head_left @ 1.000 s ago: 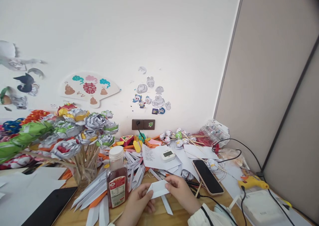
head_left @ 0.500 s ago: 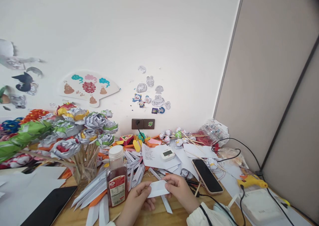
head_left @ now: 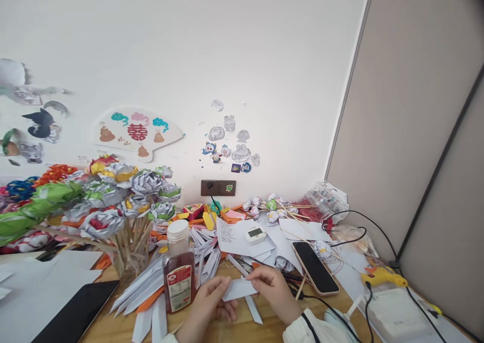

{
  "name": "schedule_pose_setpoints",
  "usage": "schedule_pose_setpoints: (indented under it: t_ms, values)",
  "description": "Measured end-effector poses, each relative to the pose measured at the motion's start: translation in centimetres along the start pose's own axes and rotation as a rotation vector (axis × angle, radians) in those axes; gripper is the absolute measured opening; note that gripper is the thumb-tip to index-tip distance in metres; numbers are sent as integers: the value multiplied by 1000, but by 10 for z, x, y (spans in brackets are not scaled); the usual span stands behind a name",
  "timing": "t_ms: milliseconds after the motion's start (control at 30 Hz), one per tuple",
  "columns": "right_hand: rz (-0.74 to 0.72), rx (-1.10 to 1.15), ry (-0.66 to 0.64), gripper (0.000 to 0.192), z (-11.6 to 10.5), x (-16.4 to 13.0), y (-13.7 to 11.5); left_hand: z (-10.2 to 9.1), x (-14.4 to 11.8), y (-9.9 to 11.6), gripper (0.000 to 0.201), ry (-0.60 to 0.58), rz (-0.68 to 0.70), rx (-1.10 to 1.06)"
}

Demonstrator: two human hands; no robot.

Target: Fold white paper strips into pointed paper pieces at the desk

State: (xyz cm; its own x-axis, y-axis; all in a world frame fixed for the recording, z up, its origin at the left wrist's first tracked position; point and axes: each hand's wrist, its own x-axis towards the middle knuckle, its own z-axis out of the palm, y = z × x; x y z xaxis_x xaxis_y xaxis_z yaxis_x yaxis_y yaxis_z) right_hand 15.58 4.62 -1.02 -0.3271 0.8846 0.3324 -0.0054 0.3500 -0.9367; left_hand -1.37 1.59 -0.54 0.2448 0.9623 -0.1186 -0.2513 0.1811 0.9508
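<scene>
One small piece of white paper (head_left: 239, 289) spans the gap between our left hand (head_left: 209, 305) and our right hand (head_left: 273, 290), raised over the near side of the wooden worktop (head_left: 223, 330). We pinch it at opposite ends, probably so the light sheet stays flat, with most of its face left uncovered to our view. Below it lies a long white strip (head_left: 253, 309), within easy reach. At left, folded white strips (head_left: 141, 290) are heaped beside an upright, capped bottle (head_left: 179, 277), apparently set aside so that our hands can meet at the centre. Paper flowers (head_left: 145, 182) stand with their stems gathered in a clear container (head_left: 130, 265), likely to spare the heads from crushing. A yellow glue gun (head_left: 383, 277) sits off to the right by a white box (head_left: 397, 310), perhaps to distance its tip from our fingers. Our left hand enters from below, thumb along the paper's left end, lower fingers loosely curled; our right, in a pale sleeve (head_left: 312, 328), angles inward, thumb and forefinger drawn narrow at the upper right corner. We cannot see the fingertips beneath the sheet.
</scene>
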Motion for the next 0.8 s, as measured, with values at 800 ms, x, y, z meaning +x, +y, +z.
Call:
schedule_pose_setpoints:
  t_ms: [800]
  values:
    - [-34,-383,-66,15,3,-3,0,7,-1,-5,40,56,80,349]
